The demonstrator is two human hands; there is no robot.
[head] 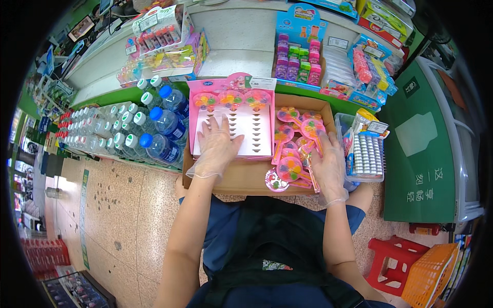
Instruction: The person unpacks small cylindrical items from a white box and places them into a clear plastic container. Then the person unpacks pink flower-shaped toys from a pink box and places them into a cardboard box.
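Note:
My left hand [216, 145], in a clear plastic glove, lies with spread fingers on the white slotted insert [244, 148] of a pink display box [193, 133]. Three pink round candy wands [231, 99] stand in a row at the back of that insert, and the slots in front of them show bare. The display box rests in a shallow cardboard carton [238, 175]. In the carton's right part lies a loose pile of pink candy wands [289, 168]. My right hand [330, 165], also gloved, reaches over the pile's right side; its fingertips are by a wand [312, 128], and whether they grip it is hidden.
Bottles with blue caps [161, 150] and rows of smaller bottles [127, 123] stand left. At right are a plastic bin of packets [368, 154], a green freezer [420, 154], a red stool [394, 261] and an orange basket [431, 273]. Candy displays [298, 65] line the counter shelf.

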